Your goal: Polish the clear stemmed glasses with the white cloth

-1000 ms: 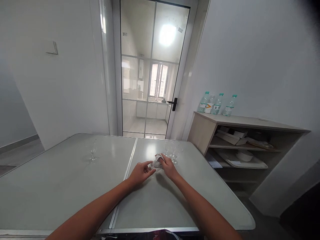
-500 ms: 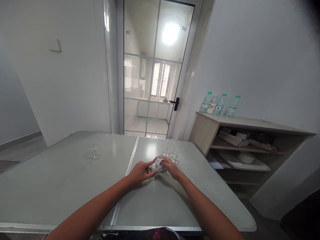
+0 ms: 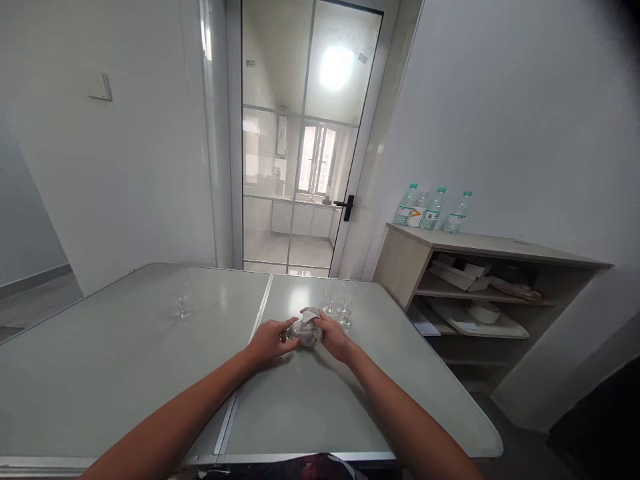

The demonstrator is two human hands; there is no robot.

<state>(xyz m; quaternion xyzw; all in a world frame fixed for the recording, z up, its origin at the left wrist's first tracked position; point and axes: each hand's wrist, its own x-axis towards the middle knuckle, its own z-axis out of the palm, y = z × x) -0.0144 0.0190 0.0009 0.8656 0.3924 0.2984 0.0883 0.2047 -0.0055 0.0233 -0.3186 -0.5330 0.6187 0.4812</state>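
Observation:
Low over the table, in front of me, my left hand [image 3: 271, 341] is closed around one end of a clear stemmed glass [image 3: 303, 332], which lies on its side in the air. My right hand [image 3: 334, 337] grips a white cloth [image 3: 311, 315] pressed to the glass's other end, partly inside or over the bowl; how deep it goes I cannot tell. Just beyond my right hand stand several clear stemmed glasses [image 3: 345, 313] close together. Another stemmed glass [image 3: 183, 312] stands alone on the left half of the table.
The grey-green table [image 3: 165, 380] has a metal seam down its middle. To the right, a wooden shelf unit [image 3: 407, 260] carries several plastic bottles [image 3: 431, 210] on top and boxes and trays inside. A glazed door [image 3: 345, 240] with a black handle stands behind the table.
Both hands have moved slightly left with the glass. The cloth has shifted in my right hand, and more of the glass bowl shows. The view has turned a little to the right.

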